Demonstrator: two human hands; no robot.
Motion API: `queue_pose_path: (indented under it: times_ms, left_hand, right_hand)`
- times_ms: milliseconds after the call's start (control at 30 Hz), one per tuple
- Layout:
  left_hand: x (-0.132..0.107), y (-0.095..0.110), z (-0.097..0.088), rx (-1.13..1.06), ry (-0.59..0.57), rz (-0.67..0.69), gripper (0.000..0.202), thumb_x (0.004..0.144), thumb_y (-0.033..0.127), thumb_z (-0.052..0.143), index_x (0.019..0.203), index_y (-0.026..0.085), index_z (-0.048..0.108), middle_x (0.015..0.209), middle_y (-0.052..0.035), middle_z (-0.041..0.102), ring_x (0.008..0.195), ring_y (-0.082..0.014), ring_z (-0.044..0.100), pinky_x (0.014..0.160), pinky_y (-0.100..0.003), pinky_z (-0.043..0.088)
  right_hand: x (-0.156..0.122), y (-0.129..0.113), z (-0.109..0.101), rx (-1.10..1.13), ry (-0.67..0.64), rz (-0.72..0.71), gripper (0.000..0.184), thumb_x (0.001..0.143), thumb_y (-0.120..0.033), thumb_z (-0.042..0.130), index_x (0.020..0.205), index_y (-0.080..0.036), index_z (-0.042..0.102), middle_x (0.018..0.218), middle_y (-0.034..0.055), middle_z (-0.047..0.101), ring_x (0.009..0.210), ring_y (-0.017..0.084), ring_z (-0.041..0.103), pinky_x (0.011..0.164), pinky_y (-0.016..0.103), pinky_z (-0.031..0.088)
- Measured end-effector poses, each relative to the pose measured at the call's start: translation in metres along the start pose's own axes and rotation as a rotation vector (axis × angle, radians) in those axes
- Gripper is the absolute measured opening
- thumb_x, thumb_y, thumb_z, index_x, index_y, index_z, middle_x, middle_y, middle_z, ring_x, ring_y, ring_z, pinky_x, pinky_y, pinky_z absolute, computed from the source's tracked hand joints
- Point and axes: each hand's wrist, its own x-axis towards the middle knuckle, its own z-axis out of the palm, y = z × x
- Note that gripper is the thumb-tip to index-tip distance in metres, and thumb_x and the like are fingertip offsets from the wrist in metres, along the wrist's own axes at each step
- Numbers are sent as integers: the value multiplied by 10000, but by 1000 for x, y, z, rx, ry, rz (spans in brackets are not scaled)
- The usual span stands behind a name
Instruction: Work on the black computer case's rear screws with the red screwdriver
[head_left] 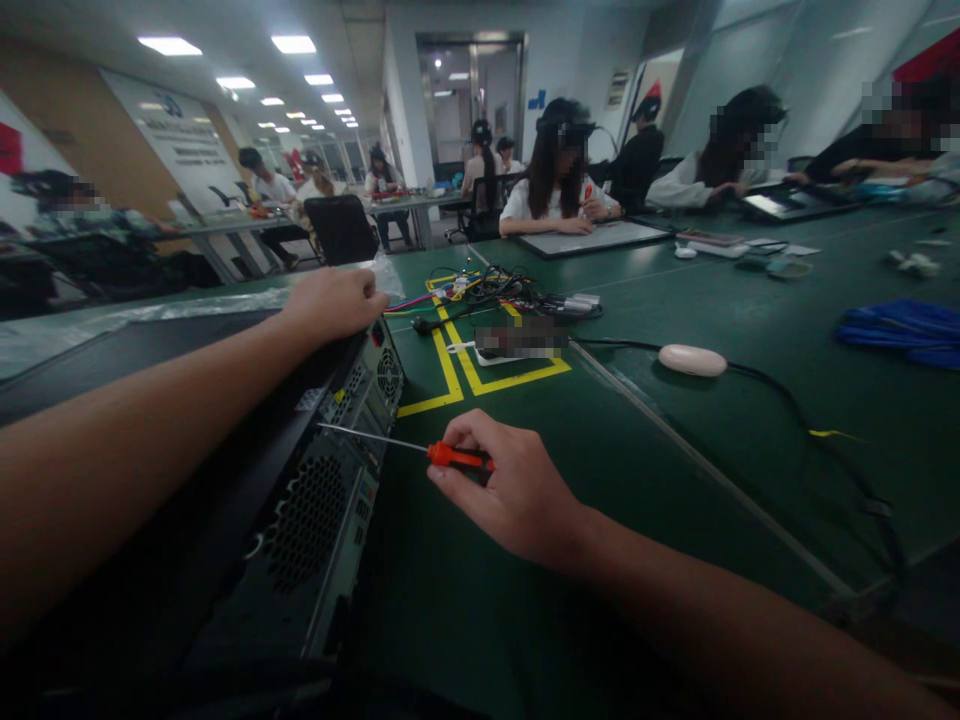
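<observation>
A black desktop computer case (315, 520) lies on its side on the green table (600, 480), its rear panel with vents and ports facing me. My left hand (334, 300) rests closed over the case's top far edge, fingers curled. An orange-handled screwdriver (420, 448) is gripped in my right hand (502, 490). Its thin metal shaft points left, the tip touching or just short of the rear panel.
Yellow tape lines (450, 375), a tangle of cables (495, 290) and a white power strip (517, 345) lie beyond the case. A white oval device (691, 360) with a black cord sits to the right, blue cloth (900, 330) farther right. Several people work at the table's far side.
</observation>
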Motion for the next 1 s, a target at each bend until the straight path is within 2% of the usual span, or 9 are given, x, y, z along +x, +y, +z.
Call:
queue_pose_path:
  times_ms: [633,1000]
  left_hand:
    - [2,-1,2,12,-3,13,559,928,519,389,1180,190,764,1155,-190,777,1087,-402,710,852,-443,524]
    - [2,-2,2,-10,0,4,566,910,545,426,1203,200,767,1186,-179,780,1105,-396,705,903,-445,522]
  right_hand:
    - [0,0,0,-2,-4,4,140,947,-281,729,996,-194,632,866,4,691,740,145,625,698,290,434]
    - [1,-1,0,-1,-2,21,154,957,-312,746,999,-194,657,880,6,708,751,146,635,701,288,440]
